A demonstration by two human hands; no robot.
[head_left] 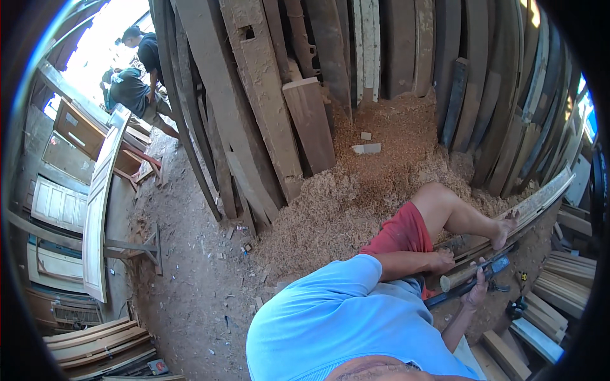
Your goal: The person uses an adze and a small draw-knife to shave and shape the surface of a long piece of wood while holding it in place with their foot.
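At the lower right, my right hand (475,293) is closed around a pale wooden piece with a blunt, rounded end (448,282). Its exact kind does not show. Beside that hand runs a dark metal bar (445,296) with a blue block (497,265) at its far end. My left hand (441,261) is curled just beyond the wooden piece, close to a long plank (537,198); whatever lies under its fingers is hidden. My bare foot (506,230) rests by this plank, and my bent leg in red shorts (401,230) lies alongside.
Wood shavings (330,216) are heaped ahead, before tall boards (267,95) leaning upright. Stacked timber (565,286) lies right. On the left are a pale panelled door (100,216) on a trestle and more stacked boards (101,346). Two people (136,79) are at the far left.
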